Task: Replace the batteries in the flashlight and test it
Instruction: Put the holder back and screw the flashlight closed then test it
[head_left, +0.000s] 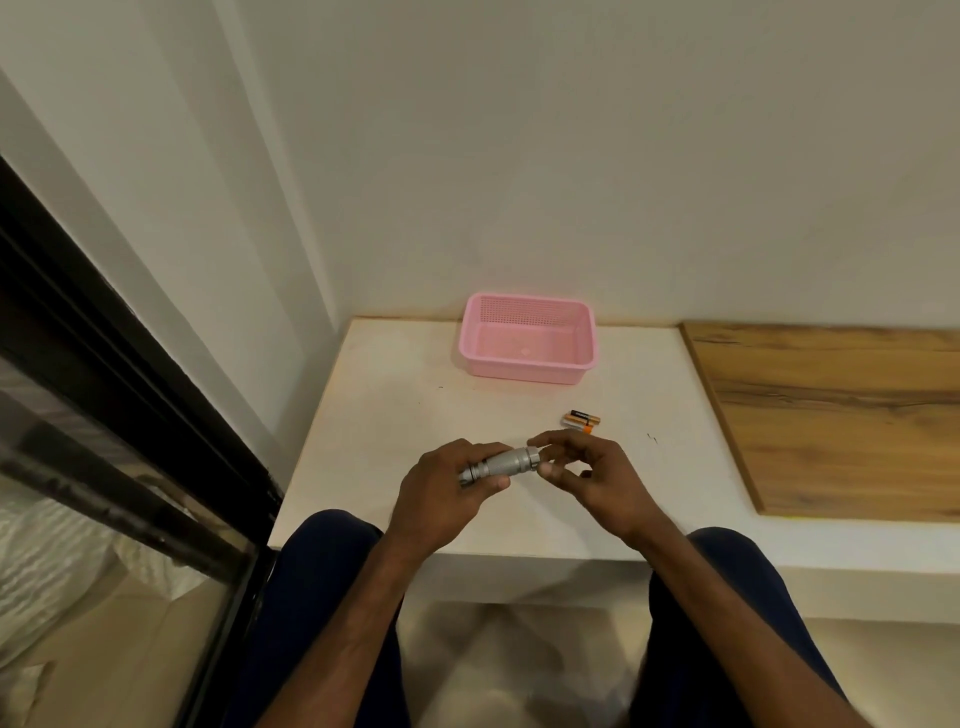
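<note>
Silver knurled metal flashlight (501, 464) hangs just above the near white table (395, 405): our left hand (447, 493) wraps its barrel, our right hand (592, 478) pinches its wider right end. We should steady the barrel and twist squarely; small orange-and-black batteries (581, 420) lie just beyond.

Dim, warm indoor light, soft shadows, slight overall softness, and wide-angle bending of straight lines near the edges.
</note>
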